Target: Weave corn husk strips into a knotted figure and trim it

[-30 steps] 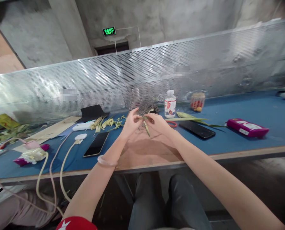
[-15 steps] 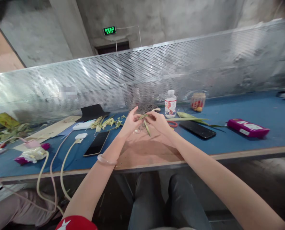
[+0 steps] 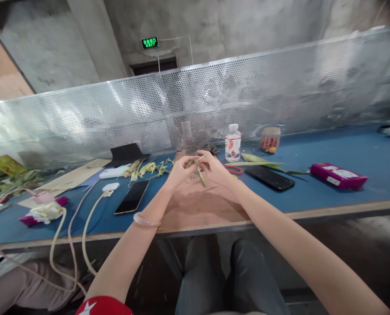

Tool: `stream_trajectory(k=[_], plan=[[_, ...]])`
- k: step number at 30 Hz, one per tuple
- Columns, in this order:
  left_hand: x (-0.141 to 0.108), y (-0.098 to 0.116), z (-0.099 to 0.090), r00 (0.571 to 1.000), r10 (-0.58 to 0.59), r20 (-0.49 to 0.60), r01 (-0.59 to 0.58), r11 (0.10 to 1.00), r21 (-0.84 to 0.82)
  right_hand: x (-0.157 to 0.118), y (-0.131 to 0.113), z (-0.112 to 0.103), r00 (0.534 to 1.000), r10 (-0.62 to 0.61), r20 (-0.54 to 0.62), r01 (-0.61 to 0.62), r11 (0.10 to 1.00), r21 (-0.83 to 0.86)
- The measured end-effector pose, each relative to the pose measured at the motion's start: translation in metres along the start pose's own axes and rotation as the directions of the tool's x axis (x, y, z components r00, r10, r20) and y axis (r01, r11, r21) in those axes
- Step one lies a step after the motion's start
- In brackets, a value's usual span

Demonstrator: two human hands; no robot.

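Observation:
My left hand (image 3: 181, 171) and my right hand (image 3: 215, 169) meet above a brown board (image 3: 195, 210) in the middle of the table. Between their fingertips is a small green leaf piece (image 3: 201, 176), folded or woven, with a pointed end hanging down toward me. Both sets of fingers are bent and closed on it; its upper part is largely hidden by them. Behind the hands lies a dark tangle of thin strands (image 3: 208, 148). Red-handled scissors (image 3: 234, 169), partly covered, lie just right of my right hand.
A white bottle (image 3: 232, 143) and a jar (image 3: 270, 140) stand behind. Long green leaves (image 3: 260, 160), a black phone (image 3: 269, 177) and a purple packet (image 3: 338, 176) lie right. Left are another phone (image 3: 132, 197), cables (image 3: 87, 227) and withered leaf scraps (image 3: 144, 168). A perforated metal screen (image 3: 116, 109) borders the table.
My left fingers, raised and spread before, have curled down to the leaf piece. My right fingers have shifted slightly over its top. The piece stays at nearly the same spot.

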State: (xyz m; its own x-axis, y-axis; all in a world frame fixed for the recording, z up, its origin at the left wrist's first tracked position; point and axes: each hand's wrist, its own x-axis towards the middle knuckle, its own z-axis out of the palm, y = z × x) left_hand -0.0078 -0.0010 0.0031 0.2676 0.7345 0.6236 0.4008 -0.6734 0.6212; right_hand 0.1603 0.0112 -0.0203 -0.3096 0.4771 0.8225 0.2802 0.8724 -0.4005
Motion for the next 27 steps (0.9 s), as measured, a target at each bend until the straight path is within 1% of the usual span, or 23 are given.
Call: stream_trajectory(k=[3,7,10,14,18,22,24,27], plan=[[0.001,-0.003,0.0,1.0,-0.03,0.0,0.03,0.999,0.022,-0.001,-0.002,-0.001,0.999,0.044,0.033,-0.043,0.999,-0.011],[0.003,-0.012,0.001,0.997,-0.076,-0.014,0.076,0.997,-0.02,-0.002,-0.002,-0.002,0.997,0.072,0.037,-0.071,0.997,-0.021],[0.004,-0.017,0.003,0.99,-0.139,-0.017,0.137,0.986,-0.09,-0.002,0.001,0.0,0.999,0.04,0.018,-0.039,0.998,-0.052],[0.005,-0.018,0.003,0.968,-0.25,-0.004,0.245,0.954,-0.175,-0.001,0.007,0.003,0.998,-0.061,-0.011,0.06,0.996,-0.073],[0.005,-0.014,0.003,0.958,-0.286,0.014,0.277,0.913,-0.298,0.0,0.012,0.007,0.999,-0.044,-0.017,0.042,0.993,-0.114],[0.004,-0.01,0.002,0.945,-0.32,0.07,0.317,0.836,-0.448,-0.001,0.008,0.006,1.0,-0.014,-0.008,0.012,0.991,-0.131],[0.003,-0.006,0.001,0.935,-0.336,0.11,0.346,0.804,-0.484,-0.001,0.003,0.004,1.0,-0.002,-0.003,0.002,0.993,-0.12],[0.001,-0.001,0.001,0.925,-0.339,0.173,0.378,0.76,-0.529,-0.001,-0.003,0.0,0.999,0.015,0.034,-0.013,0.997,-0.071]])
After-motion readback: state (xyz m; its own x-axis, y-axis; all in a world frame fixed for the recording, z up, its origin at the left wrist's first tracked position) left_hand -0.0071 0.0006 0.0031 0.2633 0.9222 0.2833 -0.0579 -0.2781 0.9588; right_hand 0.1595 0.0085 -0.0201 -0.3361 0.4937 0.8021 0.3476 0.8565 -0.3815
